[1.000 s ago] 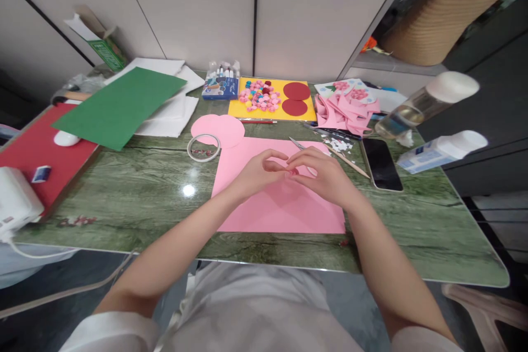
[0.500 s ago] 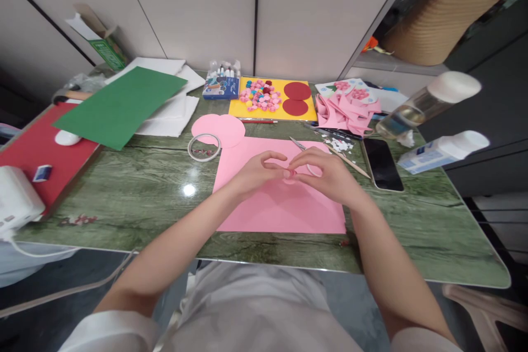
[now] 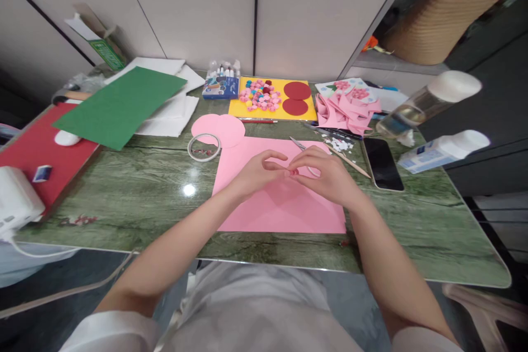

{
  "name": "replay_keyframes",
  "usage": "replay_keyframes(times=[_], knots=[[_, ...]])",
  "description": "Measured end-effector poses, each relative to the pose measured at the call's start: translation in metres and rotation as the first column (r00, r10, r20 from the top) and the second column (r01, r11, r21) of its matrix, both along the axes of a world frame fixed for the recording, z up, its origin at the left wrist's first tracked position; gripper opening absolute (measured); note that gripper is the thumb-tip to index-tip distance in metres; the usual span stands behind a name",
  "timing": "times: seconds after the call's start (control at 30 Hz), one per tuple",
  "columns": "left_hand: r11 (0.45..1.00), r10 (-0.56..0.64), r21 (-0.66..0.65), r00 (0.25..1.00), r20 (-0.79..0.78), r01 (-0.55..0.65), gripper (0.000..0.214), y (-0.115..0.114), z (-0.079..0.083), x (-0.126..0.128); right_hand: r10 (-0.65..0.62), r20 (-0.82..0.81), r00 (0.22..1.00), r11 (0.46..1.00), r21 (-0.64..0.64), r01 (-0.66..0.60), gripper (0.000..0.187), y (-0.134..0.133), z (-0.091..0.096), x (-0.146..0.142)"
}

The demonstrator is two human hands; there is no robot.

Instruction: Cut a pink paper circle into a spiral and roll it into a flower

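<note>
My left hand [image 3: 253,175] and my right hand [image 3: 325,175] meet fingertip to fingertip above a large pink paper sheet [image 3: 280,203] on the green table [image 3: 144,187]. Both pinch one tiny pink piece [image 3: 291,173] between thumbs and forefingers; it is too small to make out in detail. Scissors [image 3: 297,144] lie just beyond my right fingers. A thin wooden stick [image 3: 350,163] lies to the right of that hand.
A tape ring [image 3: 203,147] and pink circles [image 3: 218,127] lie left of the sheet. At the back are a yellow board [image 3: 247,111] with small rolled pieces, red circles [image 3: 296,98], pink scraps [image 3: 346,110], a marker box [image 3: 221,86]. Green paper [image 3: 119,104], phone [image 3: 381,163], bottles [image 3: 429,100] flank the sides.
Both hands have stayed together over the pink sheet, with only slight shifts of the fingertips on the tiny piece.
</note>
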State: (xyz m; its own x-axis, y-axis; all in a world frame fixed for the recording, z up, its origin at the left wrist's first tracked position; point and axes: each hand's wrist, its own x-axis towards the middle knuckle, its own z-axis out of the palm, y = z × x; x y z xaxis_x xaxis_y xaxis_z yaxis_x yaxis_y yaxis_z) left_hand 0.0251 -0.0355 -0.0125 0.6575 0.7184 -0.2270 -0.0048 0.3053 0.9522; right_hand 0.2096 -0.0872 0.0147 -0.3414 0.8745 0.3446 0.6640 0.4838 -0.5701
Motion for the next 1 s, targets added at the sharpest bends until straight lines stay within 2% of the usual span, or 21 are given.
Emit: replay_keyframes(times=[0.1, 0.2, 0.37, 0.47, 0.63, 0.73, 0.87, 1.0], knots=[[0.995, 0.068, -0.079, 0.995, 0.074, -0.062, 0.044, -0.004, -0.002, 0.004, -0.043, 0.018, 0.999, 0.997, 0.058, 0.041, 0.005, 0.001, -0.002, -0.002], [0.982, 0.107, -0.163, 0.991, 0.082, -0.093, 0.043, -0.006, -0.002, 0.006, -0.071, 0.015, 0.997, 0.995, 0.067, 0.07, 0.002, 0.001, -0.002, -0.003], [0.977, 0.079, -0.209, 0.989, 0.128, -0.051, 0.045, -0.003, -0.001, 0.004, -0.04, -0.043, 0.998, 0.997, -0.062, 0.038, 0.011, 0.0, 0.003, 0.0], [0.978, 0.091, -0.201, 0.986, 0.141, -0.061, 0.047, 0.0, -0.001, 0.002, -0.094, -0.106, 0.99, 0.986, -0.145, 0.078, 0.013, 0.001, 0.005, 0.001], [0.991, 0.114, -0.085, 0.989, 0.092, -0.107, 0.047, 0.001, 0.001, 0.001, -0.15, -0.172, 0.974, 0.967, -0.231, 0.108, 0.013, 0.002, 0.002, -0.001], [0.988, 0.151, 0.032, 0.988, 0.027, -0.152, 0.046, -0.001, 0.003, 0.001, -0.182, -0.172, 0.968, 0.96, -0.242, 0.138, 0.01, 0.002, -0.002, -0.003], [0.949, 0.236, 0.227, 0.97, -0.062, -0.217, 0.041, -0.005, 0.003, 0.002, -0.222, -0.173, 0.96, 0.961, -0.204, 0.185, 0.008, 0.002, -0.005, -0.006], [0.896, 0.303, 0.363, 0.95, -0.079, -0.255, 0.037, -0.007, 0.002, 0.003, -0.248, -0.218, 0.944, 0.959, -0.193, 0.207, 0.008, 0.003, -0.007, -0.009]])
